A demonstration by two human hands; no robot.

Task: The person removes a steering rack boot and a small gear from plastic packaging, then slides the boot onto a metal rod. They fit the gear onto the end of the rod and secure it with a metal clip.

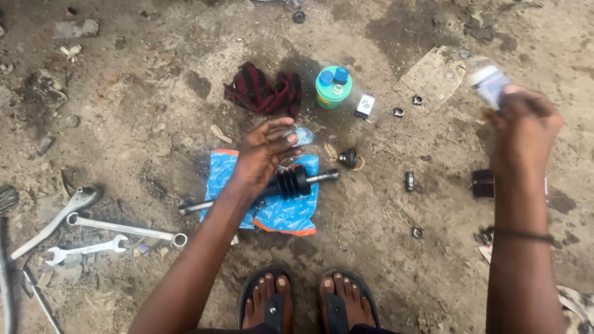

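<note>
At the near edge of the dirt ground (383, 247), two feet in dark sandals (306, 303), toes pointing away. Off to the near left, a ratchet wrench (59, 216) and two combination spanners (124, 230) lying close together on the soil. Just beyond the feet, a blue plastic bag with orange edging (281, 213) spread flat, and across it a metal shaft with a black ribbed rubber boot (292, 181), the shaft running from lower left to upper right, its ends reaching past the bag onto the dirt. Over the boot, the left hand (260, 158), fingers half curled and loosely spread, thumb and fingertips closing on a small clear piece (301, 135) just above the boot; whether truly pinched or only touched, cannot tell. To the right and raised well above the ground, the right hand (525, 127), seen from the back, fingers wrapped tight round a blurred white-and-blue container (487, 80) sticking up out of the fist. Near the shaft's far tip, a small dark ball-shaped part (348, 158); scattered nuts (398, 112) further right, and a dark block (482, 183) beside the right wrist. Farther out, a red-and-black cloth (263, 91) bunched on the dirt, a green round tub with blue caps (334, 86) just right of it, then a small black-and-white packet (365, 106).
</note>
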